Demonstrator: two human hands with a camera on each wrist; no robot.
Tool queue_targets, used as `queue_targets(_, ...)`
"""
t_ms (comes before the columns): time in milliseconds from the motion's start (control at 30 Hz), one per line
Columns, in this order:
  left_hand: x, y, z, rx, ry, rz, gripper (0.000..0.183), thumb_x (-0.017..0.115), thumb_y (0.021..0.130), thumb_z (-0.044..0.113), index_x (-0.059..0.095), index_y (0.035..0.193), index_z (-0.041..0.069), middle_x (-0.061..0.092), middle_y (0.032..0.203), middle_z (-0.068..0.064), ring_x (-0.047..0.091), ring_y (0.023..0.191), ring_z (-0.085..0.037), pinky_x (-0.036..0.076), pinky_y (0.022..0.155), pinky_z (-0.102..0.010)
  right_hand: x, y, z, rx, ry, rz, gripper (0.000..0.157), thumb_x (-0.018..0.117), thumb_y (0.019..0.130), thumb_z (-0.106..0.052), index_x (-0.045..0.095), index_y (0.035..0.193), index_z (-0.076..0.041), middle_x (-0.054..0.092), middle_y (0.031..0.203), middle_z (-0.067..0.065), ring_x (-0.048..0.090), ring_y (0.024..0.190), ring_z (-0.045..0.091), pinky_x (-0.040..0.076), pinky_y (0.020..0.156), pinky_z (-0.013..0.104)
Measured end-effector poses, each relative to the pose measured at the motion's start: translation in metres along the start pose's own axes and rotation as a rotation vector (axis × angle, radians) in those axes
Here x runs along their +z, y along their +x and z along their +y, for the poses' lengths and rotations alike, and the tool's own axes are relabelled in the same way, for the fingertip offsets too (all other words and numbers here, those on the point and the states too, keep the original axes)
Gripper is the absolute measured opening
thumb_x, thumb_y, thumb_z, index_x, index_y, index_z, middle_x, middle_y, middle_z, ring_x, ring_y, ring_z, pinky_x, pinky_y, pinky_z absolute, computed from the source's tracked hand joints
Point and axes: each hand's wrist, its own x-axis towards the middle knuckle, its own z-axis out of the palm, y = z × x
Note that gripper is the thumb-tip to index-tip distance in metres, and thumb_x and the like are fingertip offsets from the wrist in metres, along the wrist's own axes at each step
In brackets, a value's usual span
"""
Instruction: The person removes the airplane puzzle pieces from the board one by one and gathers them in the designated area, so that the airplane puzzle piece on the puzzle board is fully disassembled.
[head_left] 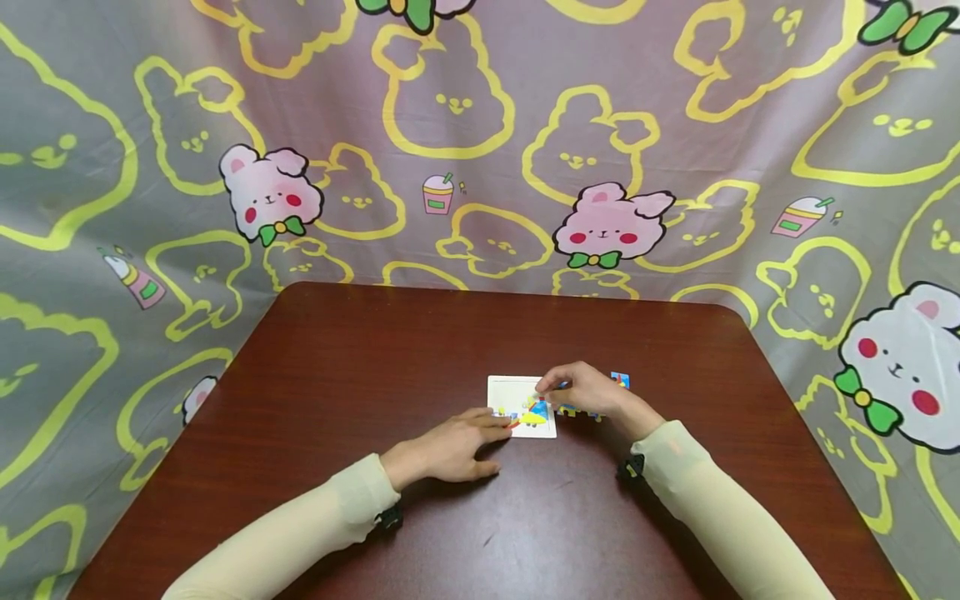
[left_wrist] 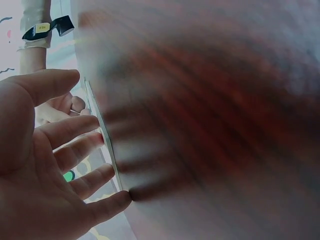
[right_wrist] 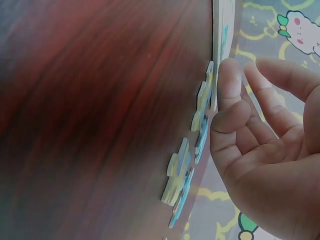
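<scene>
A thin white puzzle board (head_left: 502, 390) lies flat on the table, with bright yellow, blue and red puzzle pieces (head_left: 534, 418) on its lower right part. My left hand (head_left: 453, 446) rests its spread, nearly straight fingertips on the board's left edge; the left wrist view shows them along the board's side. Over the board's right side, my right hand (head_left: 588, 390) has its thumb and forefinger together in a pinch around a small puzzle piece, mostly hidden by the fingertips. Beneath and beside that hand lie loose puzzle pieces (right_wrist: 177, 172) in blue and yellow.
The brown wooden table (head_left: 375, 350) extends around the board on every side. A patterned cloth (head_left: 465, 183) with rabbits hangs behind it and along both sides. One loose blue piece (head_left: 619, 379) shows past the right wrist.
</scene>
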Motion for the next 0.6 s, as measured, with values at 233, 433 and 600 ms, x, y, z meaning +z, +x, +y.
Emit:
queue_targets(233, 0.0006, 0.0004, -0.0009, -0.004, -0.001, -0.004, 0.058, 0.066, 0.093, 0.035, 0.054, 0.144, 0.009, 0.048, 0.155, -0.003, 0.038, 0.146, -0.034, 0.035, 0.119, -0.048, 0.0000, 0.0046, 0.0002, 0.000, -0.004, -0.028, 0.017, 0.067, 0.093, -0.010, 0.073, 0.108, -0.005, 0.076, 0.104, 0.011, 0.073, 0.080, 0.019, 0.058, 0.073, 0.033)
queue_targets(433, 0.0011, 0.0007, -0.0021, 0.000, 0.004, -0.007, 0.058, 0.065, 0.094, 0.036, 0.054, 0.144, 0.010, 0.048, 0.155, -0.003, 0.039, 0.146, -0.034, 0.036, 0.118, -0.048, 0.0005, 0.0061, -0.0006, -0.023, -0.014, -0.030, 0.016, 0.067, 0.092, -0.007, 0.073, 0.107, -0.004, 0.076, 0.103, 0.012, 0.072, 0.078, 0.020, 0.058, 0.073, 0.034)
queue_targets(600, 0.0010, 0.0010, -0.0025, 0.007, 0.014, -0.007, 0.057, 0.066, 0.094, 0.035, 0.054, 0.144, 0.009, 0.048, 0.154, -0.004, 0.040, 0.145, -0.034, 0.035, 0.119, -0.046, 0.0014, 0.0072, -0.0016, -0.049, -0.049, -0.014, 0.016, 0.068, 0.090, -0.005, 0.074, 0.105, -0.004, 0.077, 0.102, 0.011, 0.067, 0.083, 0.012, 0.053, 0.073, 0.027)
